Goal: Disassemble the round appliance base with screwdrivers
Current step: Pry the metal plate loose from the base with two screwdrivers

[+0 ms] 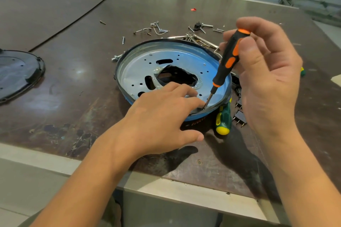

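We've got the round base (136, 72) lying on the tabletop (73, 83) right under our left hand (162, 116). Its fingers (190, 100) lie fairly flat on the metal plate, pressing it down and gripping nothing. Our right hand (267, 75) pinches the top of the orange-and-black screwdriver (227, 59) between thumb and fingertips. The tip sits at what looks like a screw near the rim, practically touching the left index fingertip. That's the worry: the grip is high and light and the shaft is tilted, so if the tip pops out under pressure it probably skids straight into that fingertip, or chews up the screw head. The cut-out hole just beyond the left fingers looks jagged, so a slip that way could nick us. The green screwdriver (224, 120) just beside the left thumb seems tucked under the rim, which might let the base rock.
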